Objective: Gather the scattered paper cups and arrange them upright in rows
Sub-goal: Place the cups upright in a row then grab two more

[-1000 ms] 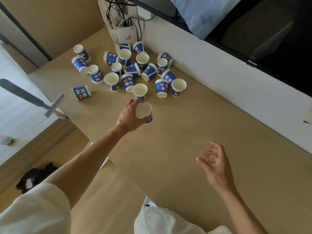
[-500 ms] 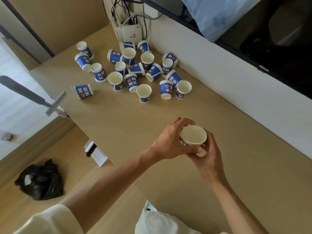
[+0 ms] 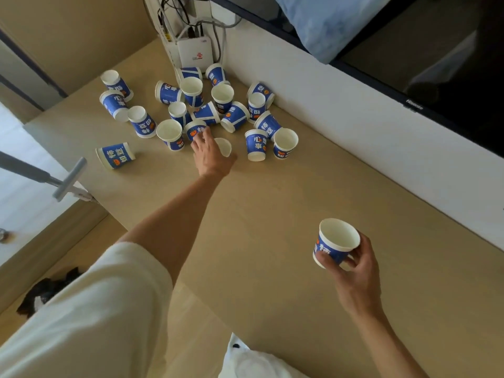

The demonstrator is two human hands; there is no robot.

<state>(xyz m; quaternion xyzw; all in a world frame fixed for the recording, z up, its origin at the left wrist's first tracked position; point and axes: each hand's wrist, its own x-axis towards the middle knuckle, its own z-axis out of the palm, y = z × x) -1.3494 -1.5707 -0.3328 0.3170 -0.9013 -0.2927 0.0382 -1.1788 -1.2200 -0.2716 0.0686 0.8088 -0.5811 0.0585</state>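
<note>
Your right grip (image 3: 357,271) pinches one paper cup (image 3: 336,242) by its blue wall over the near part of the wooden desk (image 3: 259,214); the cup is mouth up, slightly tilted, white and empty inside. Your left grip (image 3: 211,156) reaches the pile of cups (image 3: 222,96) in the far corner, beside a blurred cup (image 3: 224,147); I cannot tell whether it clasps it. The pile's cups stand, lie sideways or sit upside down; the open ones hold nothing

Left arm stretches far to mid-frame, left hand (image 3: 211,156) palm down, its grip unclear; right hand (image 3: 354,271), lower right, fingers curled round a cup (image 3: 336,241).
</note>
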